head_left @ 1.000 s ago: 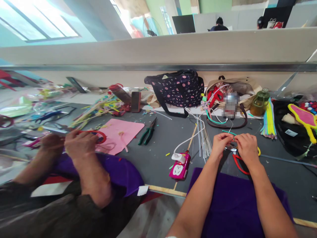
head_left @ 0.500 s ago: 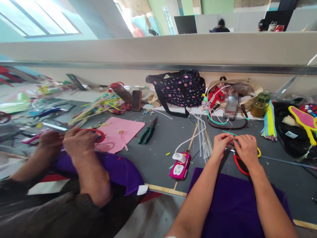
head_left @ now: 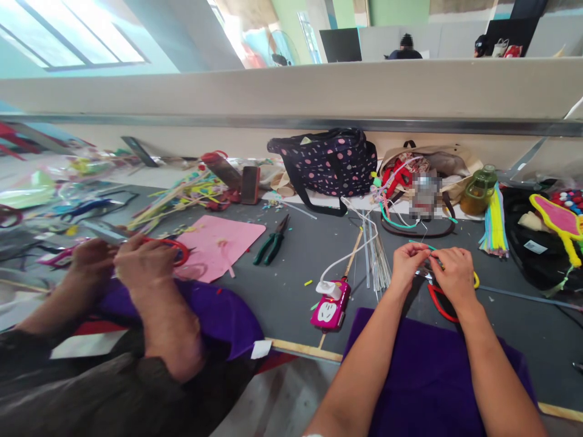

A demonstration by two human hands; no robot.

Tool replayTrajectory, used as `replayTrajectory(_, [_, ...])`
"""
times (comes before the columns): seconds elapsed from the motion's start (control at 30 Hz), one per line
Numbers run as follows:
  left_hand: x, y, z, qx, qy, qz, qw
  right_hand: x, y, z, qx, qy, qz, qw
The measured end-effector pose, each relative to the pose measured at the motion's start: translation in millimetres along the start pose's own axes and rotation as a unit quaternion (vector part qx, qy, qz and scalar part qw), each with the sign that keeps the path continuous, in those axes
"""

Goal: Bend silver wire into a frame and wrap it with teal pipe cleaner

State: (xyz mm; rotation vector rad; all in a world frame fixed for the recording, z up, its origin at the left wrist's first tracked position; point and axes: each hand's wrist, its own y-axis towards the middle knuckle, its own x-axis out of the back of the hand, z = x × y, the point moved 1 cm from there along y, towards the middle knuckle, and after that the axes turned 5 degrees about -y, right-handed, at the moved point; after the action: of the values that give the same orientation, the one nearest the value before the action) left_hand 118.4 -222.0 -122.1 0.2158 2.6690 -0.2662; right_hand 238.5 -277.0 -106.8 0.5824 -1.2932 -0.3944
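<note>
Fingertips of my left hand [head_left: 409, 266] and my right hand [head_left: 456, 273] nearly meet above the table, both closed in a pinch. Between them they hold a thin green pipe cleaner [head_left: 430, 247], one end sticking out past the fingers. What the fingertips cover is hidden. Under my right hand lies a pair of scissors [head_left: 439, 304] with red and yellow handles, partly covered by the hand. My forearms rest over a purple cloth [head_left: 423, 376] at the table edge.
At left, a co-worker's hands [head_left: 143, 261] hold red-handled scissors near pink paper [head_left: 228, 237]. Green-handled pliers [head_left: 272, 243], a pink power adapter [head_left: 331, 306] and thin wires [head_left: 377, 261] lie between us. Behind stand a dotted bag [head_left: 328, 164], a bottle [head_left: 479, 191] and pastel pipe cleaners [head_left: 494, 227].
My hands stay almost in place, with only slight shifting of the fingers around the green pipe cleaner. The co-worker's scissors have moved a little.
</note>
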Motion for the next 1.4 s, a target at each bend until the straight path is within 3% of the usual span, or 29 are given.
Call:
replayTrajectory(0.33, [-2.1, -0.4, -1.5, -0.053, -0.009, 0.023, 0.998, 2.2, 0.9, -0.9, -0.002, 0.010, 0.011, 1.000])
replayTrajectory(0.67, [-3.5, -1.0, 1.2, -0.080, 0.010, 0.055, 0.995, 1.8, -0.7, -0.7, -0.084, 0.048, -0.005, 0.995])
replayTrajectory(1.0, [-5.5, -3.7, -3.4, -0.077, -0.013, 0.031, 0.996, 2.2, 3.1, -0.8, -0.114, 0.119, -0.020, 0.986])
replayTrajectory(1.1, [-6.3, -4.5, -5.0, -0.093, -0.016, 0.039, 0.995, 0.1, 2.1, -3.1, -0.135, 0.185, -0.025, 0.973])
replayTrajectory(1.23, [-6.8, -6.0, -6.4, -0.104, -0.004, 0.055, 0.993, -4.1, 0.1, -7.0, -0.199, 0.291, -0.025, 0.936])
replayTrajectory(1.4, [-8.0, -8.3, -4.9, -0.112, 0.009, 0.070, 0.991, -7.3, 0.2, -8.1, -0.235, 0.346, -0.023, 0.908])
